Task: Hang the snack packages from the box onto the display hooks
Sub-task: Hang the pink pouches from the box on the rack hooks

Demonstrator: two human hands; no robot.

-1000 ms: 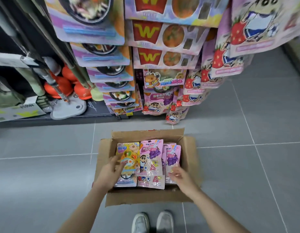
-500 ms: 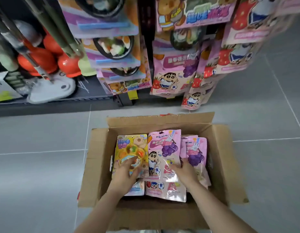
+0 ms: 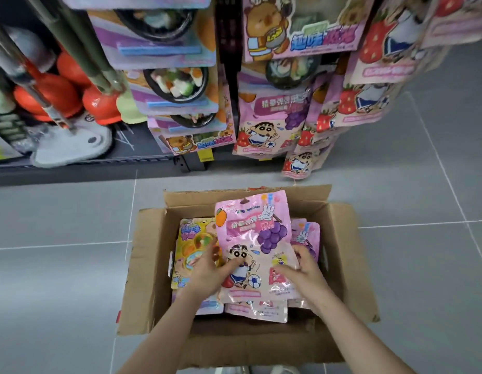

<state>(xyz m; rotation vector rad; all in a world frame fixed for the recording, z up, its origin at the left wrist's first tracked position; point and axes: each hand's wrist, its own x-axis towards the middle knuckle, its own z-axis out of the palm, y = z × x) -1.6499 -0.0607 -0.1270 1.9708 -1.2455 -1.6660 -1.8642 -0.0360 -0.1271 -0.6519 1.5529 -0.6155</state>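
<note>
An open cardboard box (image 3: 150, 268) sits on the grey floor tiles with several snack packages inside. A pink grape package (image 3: 254, 233) with a cartoon boy is raised above the others, tilted up. My left hand (image 3: 211, 271) grips its lower left part and my right hand (image 3: 304, 268) grips its lower right edge. A yellow package (image 3: 189, 238) lies at the left in the box, and more pink packages (image 3: 308, 233) lie at the right and underneath. Above the box, display hooks carry hanging snack packages (image 3: 264, 125).
Plungers with red cups (image 3: 99, 103) and a grey mop head (image 3: 69, 147) stand on a low dark shelf at the left. Strawberry packages (image 3: 366, 103) hang at the right. Grey floor tiles (image 3: 423, 265) surround the box. My shoes show at the bottom edge.
The view has come closer to the box. Both hands have closed on the top pink grape package and lifted it off the stack.
</note>
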